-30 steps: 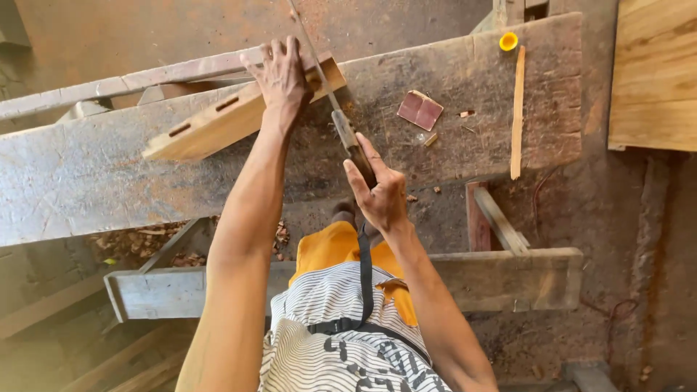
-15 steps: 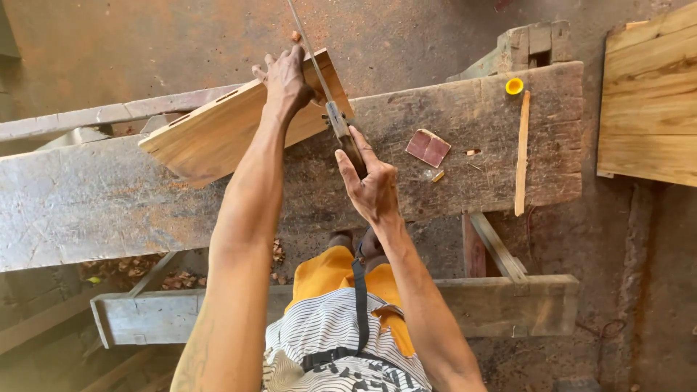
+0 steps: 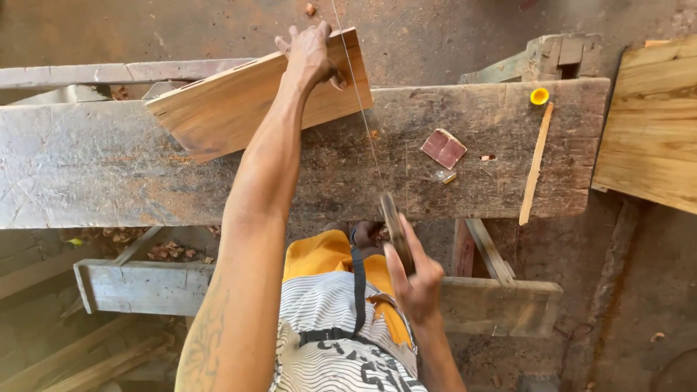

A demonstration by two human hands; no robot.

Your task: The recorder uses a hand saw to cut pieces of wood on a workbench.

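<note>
I press my left hand [image 3: 311,54] flat on the wooden board [image 3: 239,101], fingers spread over its far edge, pinning it tilted on the worn tabletop [image 3: 109,167]. My right hand [image 3: 415,279] has its fingers clamped around the handsaw [image 3: 396,231] handle (blade running thin up to the board, just right of my left fingers). A reddish sandpaper block [image 3: 443,148] lies farther right.
</note>
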